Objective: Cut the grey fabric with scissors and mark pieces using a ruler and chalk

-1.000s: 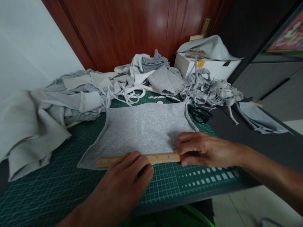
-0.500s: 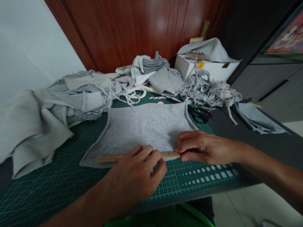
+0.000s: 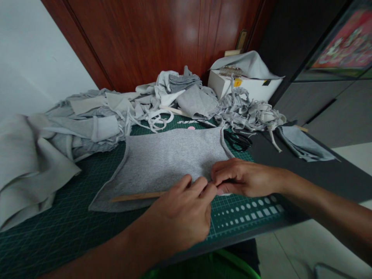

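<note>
A grey piece of knit fabric (image 3: 174,155) lies flat on a green cutting mat (image 3: 116,228), its near edge towards me. A thin wooden ruler (image 3: 136,197) rests along that near edge. My left hand (image 3: 186,213) is over the ruler's right part, fingers curled down and pressed together, touching or almost touching my right fingertips. My right hand (image 3: 241,178) pinches at the fabric's near right edge with thumb and forefinger. The ruler's right end and the exact pinch point are hidden by my fingers.
Heaped grey cloth (image 3: 84,124) lines the back and left. Black-handled scissors (image 3: 238,140) lie right of the fabric, with tangled scrap strips (image 3: 252,114) behind. A white box (image 3: 250,87) stands at the back. Folded grey cloth (image 3: 305,143) sits at right.
My left hand has slid right along the ruler until its fingers meet my right hand. The right hand keeps its pinch at the edge. The whole view has shifted slightly.
</note>
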Tool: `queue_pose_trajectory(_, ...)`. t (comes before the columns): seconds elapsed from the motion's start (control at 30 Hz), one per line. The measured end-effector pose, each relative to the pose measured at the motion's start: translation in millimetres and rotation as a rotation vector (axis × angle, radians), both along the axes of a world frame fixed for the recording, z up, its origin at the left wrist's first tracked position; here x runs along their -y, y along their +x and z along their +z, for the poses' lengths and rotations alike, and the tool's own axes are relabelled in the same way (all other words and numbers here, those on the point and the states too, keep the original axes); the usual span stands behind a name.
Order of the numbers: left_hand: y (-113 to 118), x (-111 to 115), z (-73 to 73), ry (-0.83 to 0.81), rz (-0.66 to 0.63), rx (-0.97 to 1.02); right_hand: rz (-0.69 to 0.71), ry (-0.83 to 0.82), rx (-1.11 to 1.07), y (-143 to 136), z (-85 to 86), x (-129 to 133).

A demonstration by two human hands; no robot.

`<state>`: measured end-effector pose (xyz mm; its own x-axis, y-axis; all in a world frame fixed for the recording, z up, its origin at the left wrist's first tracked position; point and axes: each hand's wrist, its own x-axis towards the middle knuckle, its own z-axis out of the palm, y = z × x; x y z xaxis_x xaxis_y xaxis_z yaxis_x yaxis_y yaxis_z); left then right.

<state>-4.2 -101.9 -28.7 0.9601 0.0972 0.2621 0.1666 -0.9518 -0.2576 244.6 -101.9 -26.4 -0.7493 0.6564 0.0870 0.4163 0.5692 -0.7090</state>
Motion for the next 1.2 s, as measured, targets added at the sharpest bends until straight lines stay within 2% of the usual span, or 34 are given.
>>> queue_pose_trajectory(0.17, 3, 4, 0.1, 0.023, 0.097, -0.059, 0.012, -0.018, -0.008, 2, -1.1, -4)
queue_pose_trajectory(0.33, 8, 9, -1.5, 0.055, 0.198, -0.021, 0.004, -0.011, -0.021, 2, -3.4, -5)
queue_pose_trajectory(0.53, 8, 12, -12.3, -0.031, 0.283, 0.075, 0.001, -0.011, -0.038, 3, -4.3, -4)
queue_pose_trajectory(0.7, 5, 12, -15.2, -0.05, 0.274, 0.071, -0.003, -0.007, -0.021, 3, -5.3, -5)
queue_pose_trajectory(0.87, 8, 10, -13.3, -0.135, 0.321, 0.067, -0.007, -0.013, -0.021, 3, -6.2, -5)
queue_pose_trajectory(1.03, 13, 8, -9.6, -0.08, 0.317, 0.042, -0.009, -0.017, -0.021, 3, -5.2, -3)
queue_pose_trajectory(1.2, 13, 7, -9.3, 0.042, 0.257, 0.066, -0.014, -0.005, -0.018, 3, -5.7, -3)
